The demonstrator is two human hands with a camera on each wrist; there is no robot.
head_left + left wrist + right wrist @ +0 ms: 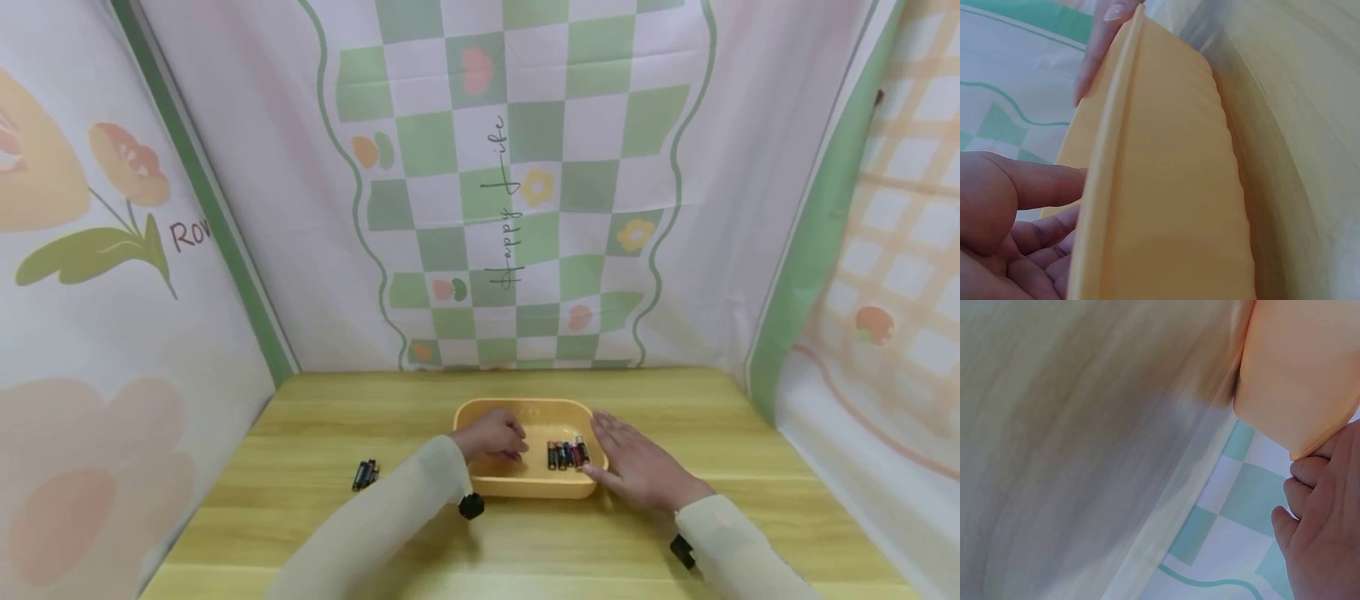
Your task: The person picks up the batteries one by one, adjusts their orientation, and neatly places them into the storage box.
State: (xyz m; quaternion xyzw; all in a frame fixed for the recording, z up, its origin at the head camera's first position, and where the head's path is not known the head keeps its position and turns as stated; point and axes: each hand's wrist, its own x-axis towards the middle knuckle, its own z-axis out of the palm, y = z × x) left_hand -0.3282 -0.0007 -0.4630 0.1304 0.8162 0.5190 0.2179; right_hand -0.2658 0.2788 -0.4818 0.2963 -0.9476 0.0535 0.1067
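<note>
A yellow plastic tray [536,487] stands on the table with several batteries [567,455] side by side in its right half. My left hand [491,436] reaches over the left end into the tray, fingers bent down near its floor. In the left wrist view the tray's rim hides the fingertips of the left hand [1016,231], and I cannot tell whether they hold a battery. Against the tray's right end rests my right hand [645,467], its fingers extended along the rim and its thumb at the front corner. The right wrist view shows that hand [1319,512] touching the rim.
Several dark batteries [366,474] lie together on the wooden table [330,533], left of the tray and beyond the left forearm. A checked cloth [517,192] hangs behind the table. Printed curtains [67,350] enclose the sides.
</note>
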